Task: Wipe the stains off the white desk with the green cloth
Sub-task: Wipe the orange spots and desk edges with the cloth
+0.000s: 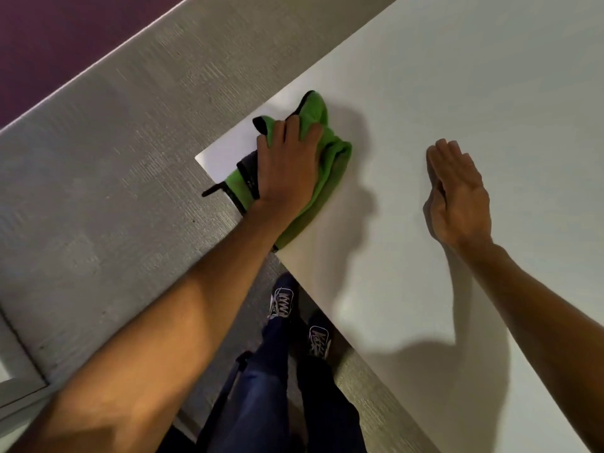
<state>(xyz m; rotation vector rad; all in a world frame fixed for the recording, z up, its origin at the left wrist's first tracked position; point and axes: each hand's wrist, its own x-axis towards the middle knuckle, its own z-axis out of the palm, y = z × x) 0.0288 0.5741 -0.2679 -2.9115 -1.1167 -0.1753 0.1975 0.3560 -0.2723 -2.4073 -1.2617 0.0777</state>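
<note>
The white desk (474, 103) fills the right half of the view, with its near corner at the left middle. A green cloth (330, 168) with black trim lies bunched on that corner, and part of it hangs over the desk's edge. My left hand (287, 165) presses down on the cloth, fingers curled into its folds. My right hand (457, 194) rests flat on the bare desk to the right of the cloth, fingers together, holding nothing. I can make out no stains on the surface.
Grey carpet (108, 178) lies left of and below the desk. A purple floor area (49, 37) is at the top left. My legs and dark shoes (281, 300) stand by the desk's near edge.
</note>
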